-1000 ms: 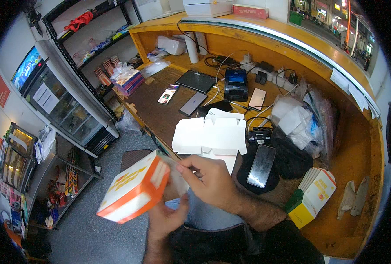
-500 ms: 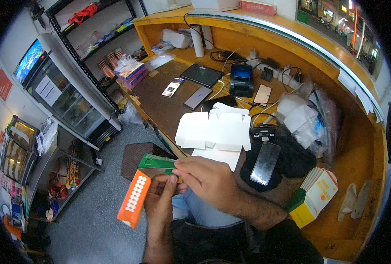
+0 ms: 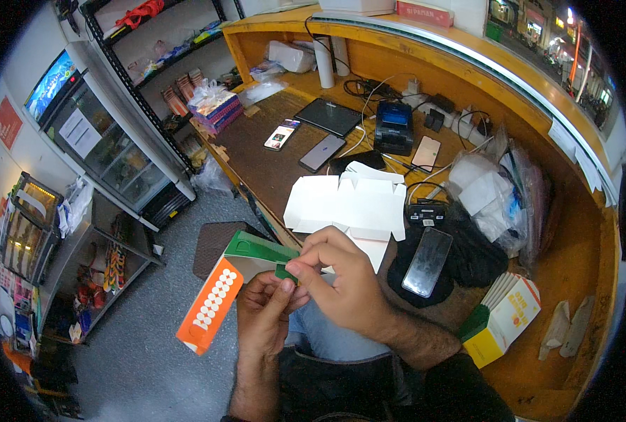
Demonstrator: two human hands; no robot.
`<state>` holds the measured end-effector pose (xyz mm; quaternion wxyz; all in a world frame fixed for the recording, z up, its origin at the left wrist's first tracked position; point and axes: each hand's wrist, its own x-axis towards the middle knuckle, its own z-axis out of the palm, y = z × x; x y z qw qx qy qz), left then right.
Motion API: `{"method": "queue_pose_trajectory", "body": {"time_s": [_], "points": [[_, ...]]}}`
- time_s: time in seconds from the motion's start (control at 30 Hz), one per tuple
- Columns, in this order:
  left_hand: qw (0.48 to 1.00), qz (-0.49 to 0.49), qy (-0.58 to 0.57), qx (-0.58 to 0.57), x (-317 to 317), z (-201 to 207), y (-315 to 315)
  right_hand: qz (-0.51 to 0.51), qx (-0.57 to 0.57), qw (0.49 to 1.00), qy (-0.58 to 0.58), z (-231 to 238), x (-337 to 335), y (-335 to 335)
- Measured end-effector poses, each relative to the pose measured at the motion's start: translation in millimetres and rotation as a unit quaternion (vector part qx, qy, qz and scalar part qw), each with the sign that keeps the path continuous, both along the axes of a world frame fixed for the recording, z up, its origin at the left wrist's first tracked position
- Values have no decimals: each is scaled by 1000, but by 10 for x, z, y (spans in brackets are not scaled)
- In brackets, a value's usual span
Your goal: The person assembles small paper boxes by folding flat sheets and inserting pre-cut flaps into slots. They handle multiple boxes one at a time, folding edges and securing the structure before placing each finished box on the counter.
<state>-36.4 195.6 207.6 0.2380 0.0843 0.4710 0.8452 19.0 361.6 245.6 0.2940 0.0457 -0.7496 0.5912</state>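
Note:
Between my two hands, above my lap, is a folding carton (image 3: 211,302) with an orange panel, white dots and a green end. My left hand (image 3: 265,309) is closed round its lower side, thumb on a small green flap. The fingers of my right hand (image 3: 341,281) pinch the green edge beside that thumb. Part of the carton is hidden behind my fingers. Just beyond, flat carton blanks (image 3: 348,204) lie white side up on the desk. To the right stands a bundle of yellow, white and green carton blanks (image 3: 506,320).
The wooden desk (image 3: 249,158) holds several phones (image 3: 427,261), a black tablet (image 3: 329,116), a receipt printer (image 3: 394,129), cables and plastic bags (image 3: 489,190). A brown stool (image 3: 225,247) stands left of the desk. Further left are a glass-door fridge (image 3: 116,133) and shelving.
The carton has tilted and swung slightly down and left, showing more of its green end. My right hand has drawn a little upright, its fingers bent at the green flap.

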Motion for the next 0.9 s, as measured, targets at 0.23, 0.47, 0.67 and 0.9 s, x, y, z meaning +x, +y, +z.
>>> {"method": "queue_pose_trajectory", "body": {"time_s": [0.23, 0.47, 0.67, 0.9], "points": [[1000, 1, 6, 12, 16, 9, -28, 41, -60, 997, -16, -12, -14, -18], [997, 37, 55, -32, 27, 17, 24, 33, -67, 997, -8, -57, -24, -11], [997, 48, 58, 10, 57, 101, 100, 38, -44, 998, 16, -101, -76, 15], [994, 19, 108, -1, -97, -204, -62, -15, 55, 993, 103, -100, -54, -75]]}}
